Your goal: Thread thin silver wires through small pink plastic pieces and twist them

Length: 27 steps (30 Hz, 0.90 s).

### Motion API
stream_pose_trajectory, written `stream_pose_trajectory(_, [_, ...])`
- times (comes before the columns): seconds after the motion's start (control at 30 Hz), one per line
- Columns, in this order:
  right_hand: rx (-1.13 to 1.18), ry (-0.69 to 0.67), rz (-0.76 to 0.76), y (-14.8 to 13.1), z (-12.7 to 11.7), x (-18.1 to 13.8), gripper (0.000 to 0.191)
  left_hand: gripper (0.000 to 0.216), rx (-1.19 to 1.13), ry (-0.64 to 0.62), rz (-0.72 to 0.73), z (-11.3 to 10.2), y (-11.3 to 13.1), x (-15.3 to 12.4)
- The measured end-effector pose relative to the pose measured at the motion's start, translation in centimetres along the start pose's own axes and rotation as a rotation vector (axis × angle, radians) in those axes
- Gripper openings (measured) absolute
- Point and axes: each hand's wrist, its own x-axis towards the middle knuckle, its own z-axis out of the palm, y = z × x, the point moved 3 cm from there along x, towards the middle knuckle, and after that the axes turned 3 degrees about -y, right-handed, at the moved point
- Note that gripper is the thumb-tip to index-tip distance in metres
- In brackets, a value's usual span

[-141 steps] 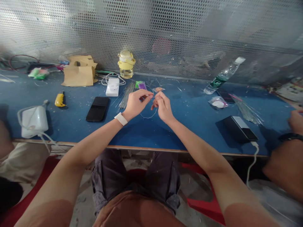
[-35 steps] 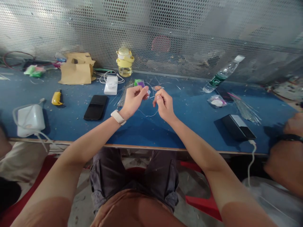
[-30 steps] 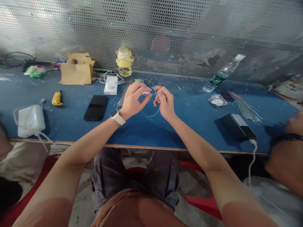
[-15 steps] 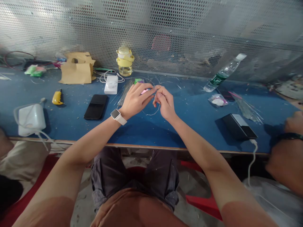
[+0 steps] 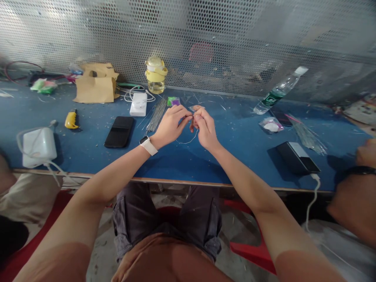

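Above the blue table, my left hand (image 5: 172,122) and my right hand (image 5: 207,130) meet with their fingertips close together. Both pinch a thin wire (image 5: 188,142), which hangs below them in a loose curve. A short end of it pokes out past my right fingers. What lies right between the fingertips is too small to make out. Just behind my left hand are a green and purple packet (image 5: 174,101) and a bundle of thin straight wires (image 5: 157,114).
Left of my hands lie a black phone (image 5: 119,132), a white charger (image 5: 138,104) and a yellow cutter (image 5: 71,120). A yellow-lidded cup (image 5: 155,76) stands behind. To the right are a tilted water bottle (image 5: 279,92), a black power bank (image 5: 296,158) and a person's arm (image 5: 355,199).
My left fingers have come down and closed into a pinch against my right fingertips. The purple packet behind them shows more. My right hand has barely moved.
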Motion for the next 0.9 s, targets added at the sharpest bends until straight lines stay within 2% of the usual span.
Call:
stream_pose_trajectory(0.13, [0.015,-0.014,0.014,0.7,-0.2,0.0,0.056,0.021,-0.227,-0.082,-0.116,0.1,-0.1,0.3])
stream_pose_trajectory(0.33, [0.003,-0.051,0.016,0.8,-0.3,0.0,0.054,0.037,-0.679,-0.239,-0.218,0.6,-0.5,0.5])
stream_pose_trajectory(0.4, [-0.001,-0.052,0.015,0.3,-0.2,0.1,0.055,0.034,-0.817,-0.275,-0.28,0.9,-0.7,0.4])
stream_pose_trajectory(0.47, [-0.022,-0.031,0.029,-0.1,-0.2,0.2,0.058,0.022,-0.904,-0.298,-0.342,1.0,-0.9,0.2])
stream_pose_trajectory(0.57, [-0.058,0.004,0.053,-0.3,-0.3,0.2,0.06,0.009,-0.905,-0.288,-0.37,1.0,-0.9,0.0])
stream_pose_trajectory(0.73, [-0.017,0.018,0.074,0.3,-0.3,0.0,0.061,0.037,-0.788,-0.192,-0.287,0.7,-0.6,0.0])
stream_pose_trajectory(0.9, [-0.022,0.015,0.075,0.5,-0.3,0.0,0.063,0.038,-0.559,-0.104,-0.215,0.9,-0.6,-0.5])
